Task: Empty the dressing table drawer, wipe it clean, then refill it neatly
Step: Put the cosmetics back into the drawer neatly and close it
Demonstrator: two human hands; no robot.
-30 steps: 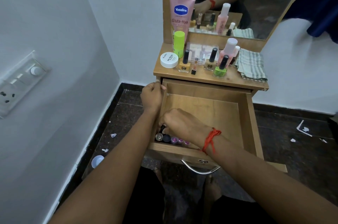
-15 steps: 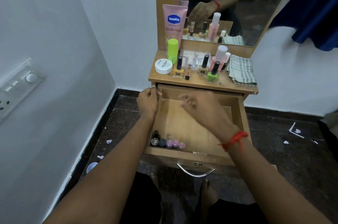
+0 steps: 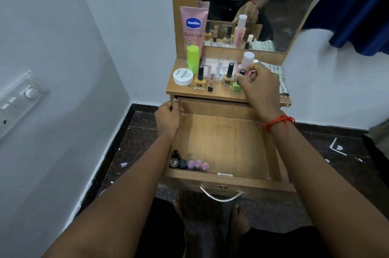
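While our left hand (image 3: 168, 118) grips the drawer (image 3: 221, 141) at nine o'clock, our right hand (image 3: 260, 83) pinches the green nail-polish bottle (image 3: 237, 88), likely light fragile glass, by its cap.

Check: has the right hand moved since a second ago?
Yes: the right hand rose from the drawer front to the green polish bottle on the tabletop.

— What's left of the dressing table (image 3: 183, 91)?
— A white wall (image 3: 73, 36) carrying a switch panel (image 3: 21, 101).
— And beneath it?
— Dark speckled floor (image 3: 139, 137), white scraps (image 3: 337, 147) scattered to its right. Blue cloth (image 3: 357, 9) hangs above, right of it.
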